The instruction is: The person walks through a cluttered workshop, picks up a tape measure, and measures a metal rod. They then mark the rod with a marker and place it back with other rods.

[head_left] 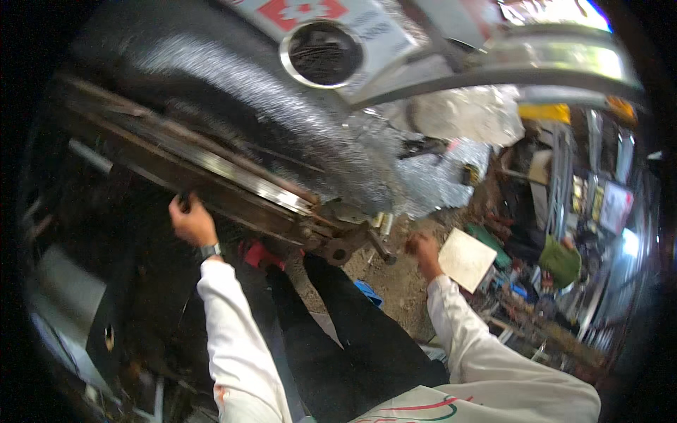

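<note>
A long rusty metal machine beam [261,211] with a worn, shiny strip along its top runs slantwise in front of me. My left hand [192,224], with a watch on the wrist, is closed at the beam's near edge. Its fingers are round a small dark piece [185,202] that I cannot identify. At the beam's right end a short metal handle [381,247] sticks out beside a round-holed bracket [338,253]. Just right of this handle hangs my right hand [423,252], apart from it. Motion smears its fingers, so their hold is unclear.
Behind the beam lies a large roll of shiny dark sheeting [218,77]. A ring-shaped metal part [321,54] and a curved metal band [493,79] are above. To the right are a pale square board [467,259], a green cloth [560,262] and cluttered metal profiles [560,169].
</note>
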`<action>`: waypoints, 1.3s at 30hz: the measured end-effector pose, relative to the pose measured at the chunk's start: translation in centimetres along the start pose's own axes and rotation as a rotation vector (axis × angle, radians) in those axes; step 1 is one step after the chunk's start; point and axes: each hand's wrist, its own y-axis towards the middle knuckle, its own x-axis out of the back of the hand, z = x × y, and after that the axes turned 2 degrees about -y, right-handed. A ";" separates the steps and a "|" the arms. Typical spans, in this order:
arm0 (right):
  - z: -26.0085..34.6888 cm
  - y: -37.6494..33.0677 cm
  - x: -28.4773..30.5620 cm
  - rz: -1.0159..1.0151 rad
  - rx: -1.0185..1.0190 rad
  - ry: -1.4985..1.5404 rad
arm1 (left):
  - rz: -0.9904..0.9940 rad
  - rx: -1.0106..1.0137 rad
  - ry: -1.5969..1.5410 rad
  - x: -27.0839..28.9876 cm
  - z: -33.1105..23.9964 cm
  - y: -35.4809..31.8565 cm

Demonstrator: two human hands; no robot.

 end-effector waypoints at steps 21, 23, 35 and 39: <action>8.3 10.8 12.6 -0.607 0.544 -0.381 | 0.045 0.246 0.101 -1.3 -4.9 0.9; 8.4 6.9 17.0 -0.379 0.568 -0.148 | 0.020 0.221 0.038 -1.8 -5.9 0.9; 19.2 0.1 10.9 -0.179 0.105 0.015 | 0.123 0.246 0.021 -1.7 -4.5 3.0; 19.6 5.9 6.8 -0.575 0.668 -1.036 | 0.136 0.232 0.053 -1.5 -3.8 3.3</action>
